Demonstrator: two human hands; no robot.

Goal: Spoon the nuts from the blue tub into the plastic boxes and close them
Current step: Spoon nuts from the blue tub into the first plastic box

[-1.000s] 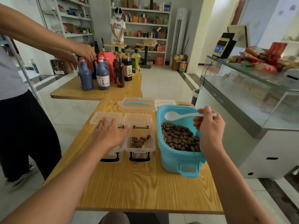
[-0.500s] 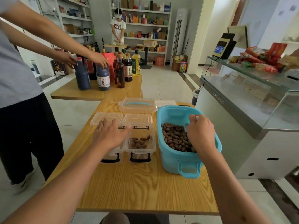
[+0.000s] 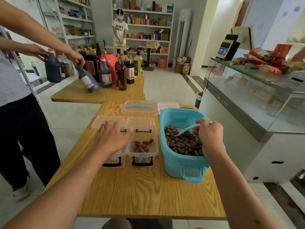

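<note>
Right hand (image 3: 208, 135) grips a light spoon (image 3: 184, 130) by its handle, bowl among loose, roll-prone nuts (image 3: 181, 142); left hand (image 3: 112, 138) rests flat on a flimsy box (image 3: 113, 156) beside it.

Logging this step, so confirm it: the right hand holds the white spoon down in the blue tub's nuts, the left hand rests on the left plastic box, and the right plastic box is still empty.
One detail is wrong. The head view shows the right plastic box already holding a few nuts, not empty. The rest stands: the right hand holds the white spoon in the blue tub, and the left hand rests on the left plastic box.
</note>
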